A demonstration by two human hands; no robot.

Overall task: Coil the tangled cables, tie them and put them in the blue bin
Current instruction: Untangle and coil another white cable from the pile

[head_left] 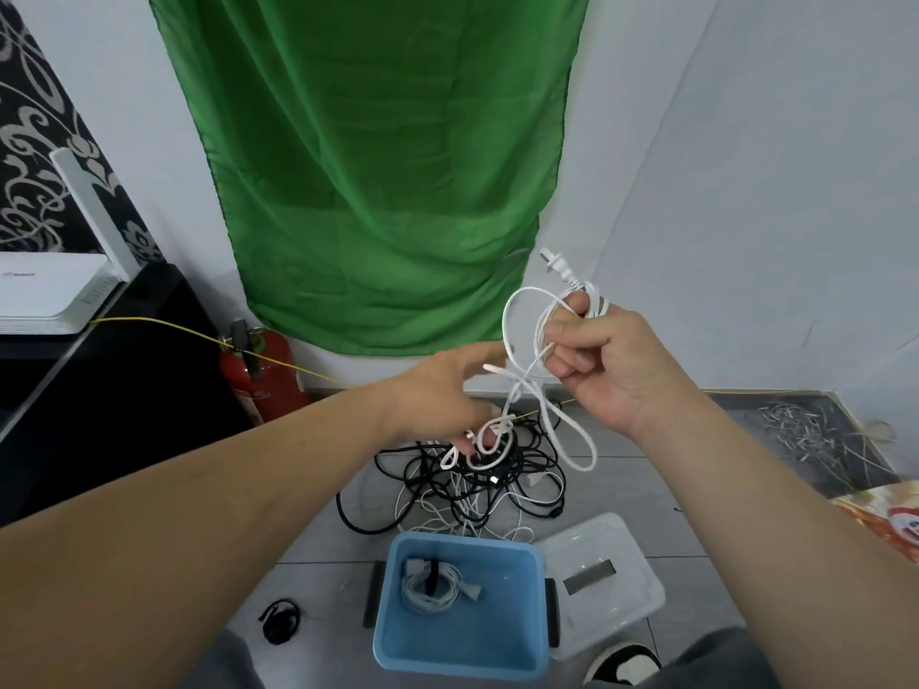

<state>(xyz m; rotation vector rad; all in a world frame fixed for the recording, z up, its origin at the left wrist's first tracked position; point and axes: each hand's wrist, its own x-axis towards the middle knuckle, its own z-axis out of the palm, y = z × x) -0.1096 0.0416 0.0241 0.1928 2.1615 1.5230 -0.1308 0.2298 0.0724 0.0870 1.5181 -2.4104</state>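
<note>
- A shoe (621, 663) shows at the lower edge, just beside the clear lid (604, 579), which lies flat on the tiled floor.
- The blue bin (465, 539) stands open on the floor, touching the lid's left side. It holds one coiled white cable (430, 589), bound across with a black tie.
- A black strap (281, 620) lies on the floor, left of the bin and apart from it.
- The tangled cables (477, 489), black and white strands mixed, lie in a heap on the floor just beyond the bin.
- The left hand (442, 395) is above the heap. Its fingers (470, 440) are spread and lightly bent, with their tips among the lower loops of the white cable (522, 390). Whether they pinch a strand cannot be told.
- The right hand (597, 360) is raised, higher than the left. Its fingers are curled and grip several gathered turns of the white cable. The plug (554, 263) projects up past the thumb. Loose loops hang from this hand down to the heap.
- A red fire extinguisher (263, 375) stands against the wall at left, with a thin yellow wire (164, 325) running across it.
- A green cloth (378, 166) hangs on the white wall behind.
</note>
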